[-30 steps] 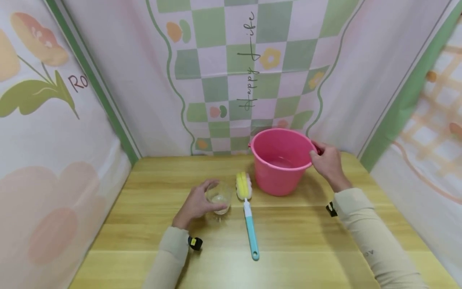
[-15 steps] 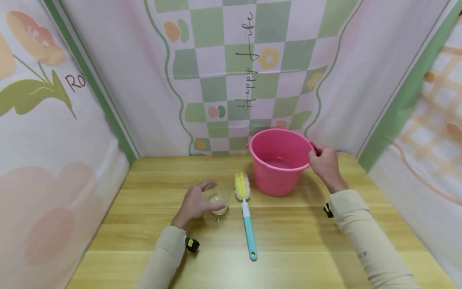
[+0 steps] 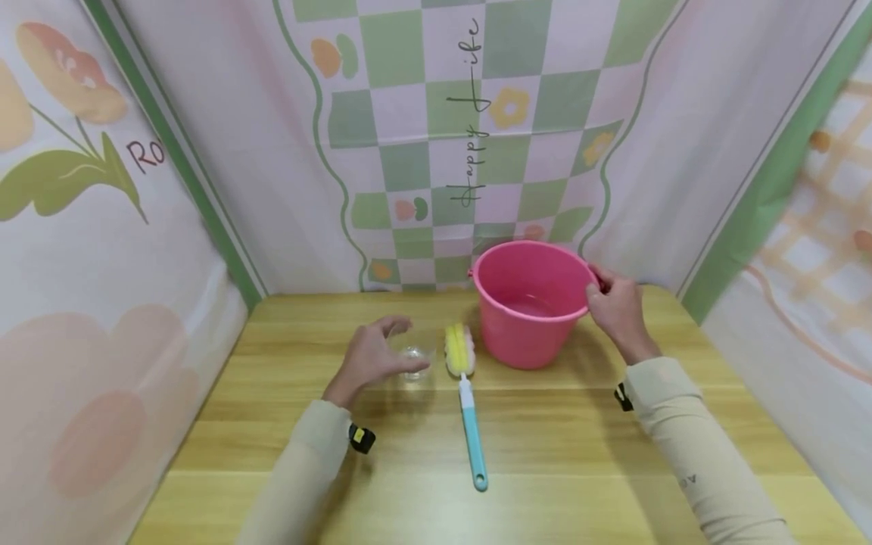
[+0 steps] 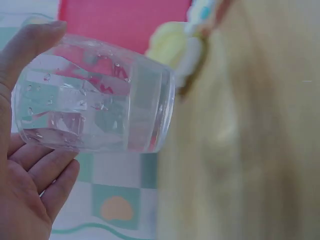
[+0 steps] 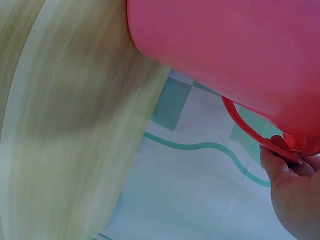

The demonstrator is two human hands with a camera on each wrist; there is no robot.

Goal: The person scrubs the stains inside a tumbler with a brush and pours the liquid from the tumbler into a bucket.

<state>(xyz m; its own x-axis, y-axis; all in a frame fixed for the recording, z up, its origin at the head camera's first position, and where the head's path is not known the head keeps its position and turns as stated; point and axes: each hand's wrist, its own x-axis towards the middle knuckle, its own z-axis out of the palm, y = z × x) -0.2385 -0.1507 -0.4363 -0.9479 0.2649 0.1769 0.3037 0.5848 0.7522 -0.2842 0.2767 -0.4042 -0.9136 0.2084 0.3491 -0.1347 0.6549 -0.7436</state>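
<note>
A clear drinking glass (image 4: 95, 100) with droplets on its wall is held by my left hand (image 3: 371, 356). In the left wrist view, the thumb lies at the mouth end on one side and the fingers on the other. The glass appears lifted a little off the table. My right hand (image 3: 618, 310) grips the pink bucket (image 3: 527, 341) at the right side of its rim. The right wrist view shows those fingers on the red handle (image 5: 250, 130) where it joins the bucket. Just right of the glass lies a sponge brush (image 3: 470, 409) with a yellow-and-white head and a blue handle.
The wooden table (image 3: 545, 454) bears all these things. Behind it hangs a checked green-and-white cloth (image 3: 395, 166), close to the bucket. Patterned cloth walls (image 3: 123, 303) enclose the table at the left and right.
My left hand has risen with the glass and moved slightly away from me, toward the back of the table. The right hand, the bucket and the brush have stayed in place.
</note>
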